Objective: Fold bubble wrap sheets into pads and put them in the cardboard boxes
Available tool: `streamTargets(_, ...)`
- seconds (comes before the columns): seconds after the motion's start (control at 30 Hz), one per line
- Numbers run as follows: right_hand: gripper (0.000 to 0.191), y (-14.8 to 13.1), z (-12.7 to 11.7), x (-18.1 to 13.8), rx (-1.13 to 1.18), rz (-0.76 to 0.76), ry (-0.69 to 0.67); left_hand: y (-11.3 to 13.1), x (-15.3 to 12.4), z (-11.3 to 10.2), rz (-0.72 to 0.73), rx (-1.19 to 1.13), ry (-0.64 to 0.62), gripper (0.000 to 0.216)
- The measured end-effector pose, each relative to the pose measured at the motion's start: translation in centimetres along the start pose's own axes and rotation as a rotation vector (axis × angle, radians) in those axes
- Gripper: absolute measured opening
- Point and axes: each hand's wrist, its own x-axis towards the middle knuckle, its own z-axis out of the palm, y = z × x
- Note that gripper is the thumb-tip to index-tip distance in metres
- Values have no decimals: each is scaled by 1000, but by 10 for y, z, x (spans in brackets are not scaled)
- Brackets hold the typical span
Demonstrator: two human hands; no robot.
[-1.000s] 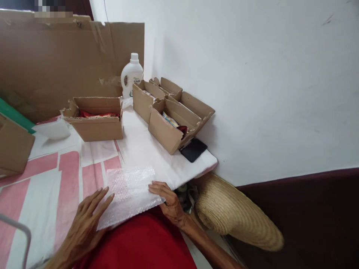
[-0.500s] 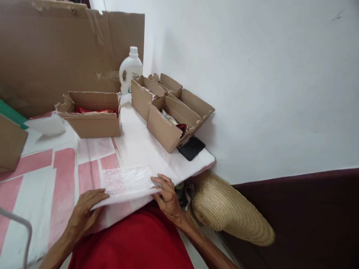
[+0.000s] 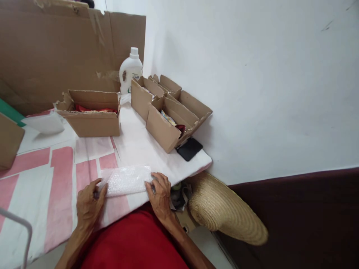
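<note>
A sheet of clear bubble wrap (image 3: 126,180) lies folded into a narrow strip on the pink-and-white table cloth (image 3: 36,175), close to the near edge. My left hand (image 3: 89,204) holds its left end with curled fingers. My right hand (image 3: 159,195) grips its right end, fingers bent over the fold. Both hands press the strip against the table.
An open cardboard box (image 3: 91,117) with red packets stands behind, two more open boxes (image 3: 165,119) at the right by the wall. A white bottle (image 3: 130,71), a black phone (image 3: 189,149), a cardboard sheet (image 3: 56,52) and a straw hat (image 3: 224,209) below the table edge are around.
The bubble wrap was a flat sheet; its near edge was lifted and folded over away from me, leaving a narrow strip. Both hands moved forward with the fold.
</note>
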Motion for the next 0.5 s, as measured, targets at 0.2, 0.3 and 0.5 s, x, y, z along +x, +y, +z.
streamTargets(0.2, 21, 2, 1, 3, -38, -6, -14, 16, -6, -4, 170, 66, 202, 58)
streamTargets(0.3, 20, 3, -2, 4, -41, 0, -31, 22, -14, 0, 515, 130, 95, 62)
streamTargets(0.5, 36, -26, -4, 9, -37, -74, 73, 13, -27, 17, 635, 221, -113, 66)
